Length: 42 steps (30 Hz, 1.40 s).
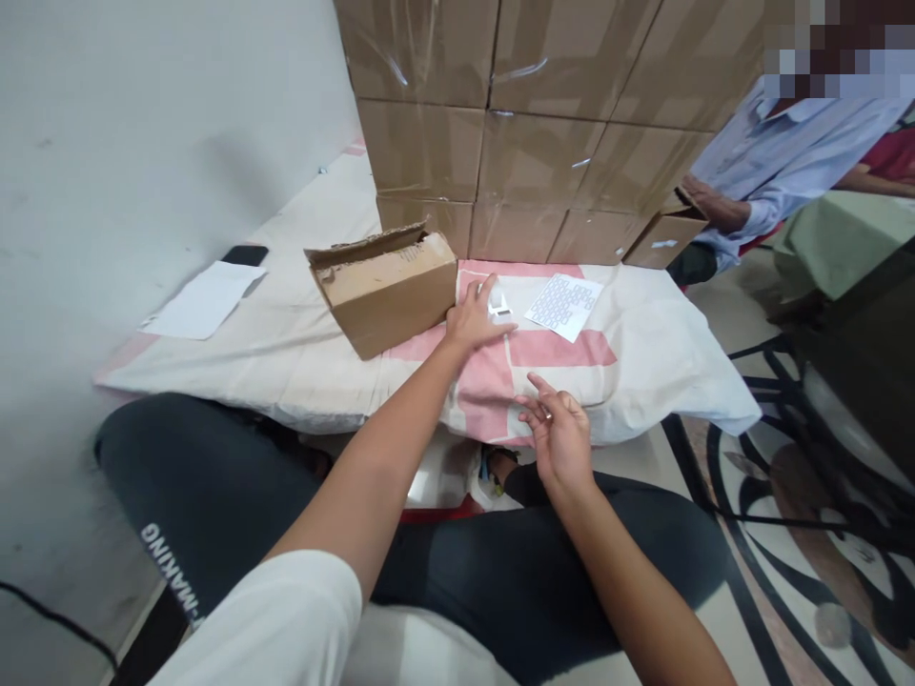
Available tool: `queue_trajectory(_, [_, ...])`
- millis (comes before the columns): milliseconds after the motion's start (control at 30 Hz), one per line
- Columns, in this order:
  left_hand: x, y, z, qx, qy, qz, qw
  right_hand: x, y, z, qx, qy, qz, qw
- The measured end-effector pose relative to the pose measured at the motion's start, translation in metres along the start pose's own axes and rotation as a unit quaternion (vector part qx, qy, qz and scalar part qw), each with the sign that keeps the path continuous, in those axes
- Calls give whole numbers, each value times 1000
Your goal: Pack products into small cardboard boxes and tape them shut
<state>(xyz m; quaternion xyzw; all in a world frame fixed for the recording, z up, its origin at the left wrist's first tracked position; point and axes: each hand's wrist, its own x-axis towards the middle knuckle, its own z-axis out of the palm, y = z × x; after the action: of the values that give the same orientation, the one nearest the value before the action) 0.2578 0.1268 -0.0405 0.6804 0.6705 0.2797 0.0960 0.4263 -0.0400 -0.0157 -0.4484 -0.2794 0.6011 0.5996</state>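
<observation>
My left hand point(476, 316) reaches over the cloth, its fingers spread around a small white item point(500, 307) with a dark mark. Whether the fingertips touch that item I cannot tell, and its kind is unclear. Just right of it lies a white sheet of stickers point(563, 307) with rows of small outlined shapes. My right hand point(561, 429) hovers palm up near the cloth's front edge, fingers loosely apart and nothing visible in them. Left of my left hand stands a cardboard box point(390, 295) with its top flaps raised.
Taped cardboard boxes point(547, 157) are stacked along the back of the cloth-covered table point(335, 381). White paper point(204, 300) and a dark phone-like object point(245, 255) lie at the left, by the wall. At right, another person's hand point(719, 205) rests at a smaller box point(664, 238).
</observation>
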Motion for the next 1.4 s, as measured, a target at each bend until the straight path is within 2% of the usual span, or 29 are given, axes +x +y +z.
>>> queue_trajectory(133, [-1, -6, 2, -31, 25, 39, 998, 0, 0, 1, 13, 11, -5, 1000])
queue_trajectory(200, [-4, -11, 5, -97, 51, 80, 991, -1, 1, 0, 17, 19, -4, 1000])
queue_trajectory(300, [-12, -11, 6, -204, 110, 130, 964, -3, 2, 0, 15, 34, 9, 999])
queue_trajectory(367, [-16, 0, -3, -234, 150, 128, 952, -4, 4, 0, 12, 37, 20, 999])
queue_trajectory(467, [-12, 35, -36, -270, 201, 145, 931, -8, 8, 1, 15, 36, 16, 999])
queue_trajectory(533, [-2, 61, -58, -333, 235, 245, 880, -9, 10, 1, 16, 42, 3, 999])
queue_trajectory(567, [3, 72, -65, -339, 225, 281, 869, -10, 11, 1, 16, 47, -2, 999])
queue_trajectory(633, [7, 82, -64, -294, 142, 350, 878, -9, 13, 0, 16, 54, -6, 998])
queue_trajectory(700, [-1, 78, -42, -192, -4, 393, 899, -7, 17, -1, 16, 60, 3, 998])
queue_trajectory(767, [-16, 65, -12, -78, -154, 397, 901, -4, 21, -1, 19, 66, 43, 997])
queue_trajectory(833, [-30, 52, 14, -10, -225, 388, 893, -3, 24, 0, 17, 65, 69, 995])
queue_trajectory(867, [-34, 47, 22, 2, -234, 383, 894, -3, 25, 1, 13, 63, 68, 996])
queue_trajectory(933, [-37, 43, 28, -5, -218, 370, 903, -4, 25, 3, 6, 60, 47, 997])
queue_trajectory(1033, [-29, 44, 23, -30, -196, 365, 909, -4, 22, 5, 15, 53, 54, 997])
queue_trajectory(1167, [-20, 44, 17, -61, -197, 344, 916, -1, 19, 6, 38, 42, 73, 996])
queue_trajectory(1400, [-20, 43, 24, -10, -202, 335, 920, 6, 22, 6, 71, 50, 109, 990])
